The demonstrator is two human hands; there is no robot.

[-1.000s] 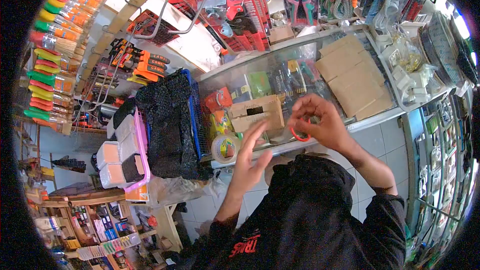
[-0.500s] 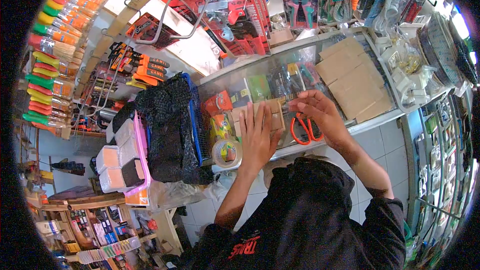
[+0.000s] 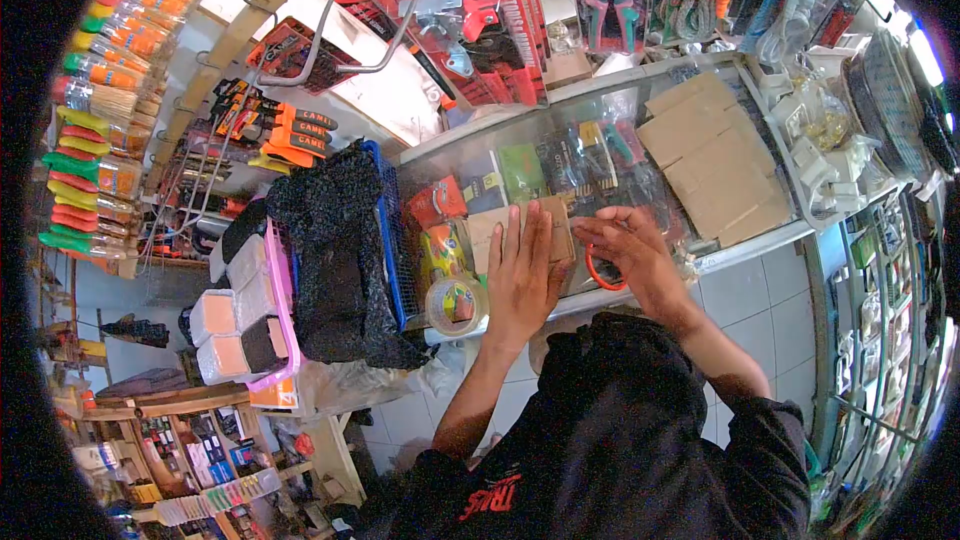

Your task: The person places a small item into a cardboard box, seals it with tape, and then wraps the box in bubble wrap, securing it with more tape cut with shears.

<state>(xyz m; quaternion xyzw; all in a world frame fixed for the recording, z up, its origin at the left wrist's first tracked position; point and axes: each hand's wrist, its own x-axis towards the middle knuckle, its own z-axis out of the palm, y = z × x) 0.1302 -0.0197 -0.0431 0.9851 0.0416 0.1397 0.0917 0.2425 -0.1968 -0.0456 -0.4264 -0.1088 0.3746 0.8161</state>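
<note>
Cardboard box point(image 3: 562, 228), brown and boxy, sits under the left hand point(image 3: 523, 280) (flat, fingers extended, grasping nothing). Right hand point(image 3: 640, 258) curls around red-looped scissors point(image 3: 603, 284).

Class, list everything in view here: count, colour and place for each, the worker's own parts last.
Glass counter: 1, clear, centre
Small carton: 1, brown, counter's front middle
Scissors: 1, red handle, right of carton
Tape roll: 1, translucent, left of carton
Cardboard sheet: 1, brown, counter's right part
Small goods: many, mixed colours, under the glass
Camel packs: several, red, top centre
Paintbrushes: many, multicoloured handles, upper left
Mesh basket: 1, blue, left of counter
Black plastic: some, black, by mesh basket
Pink basket: 1, pink, left, holding pale packs
Wooden shelves: several, brown, lower left
White fittings: several, white, upper right
Black top: 1, black, bottom centre
Left grip: 1 hand, flat on carton
Right grip: 1 hand, holding scissors
</note>
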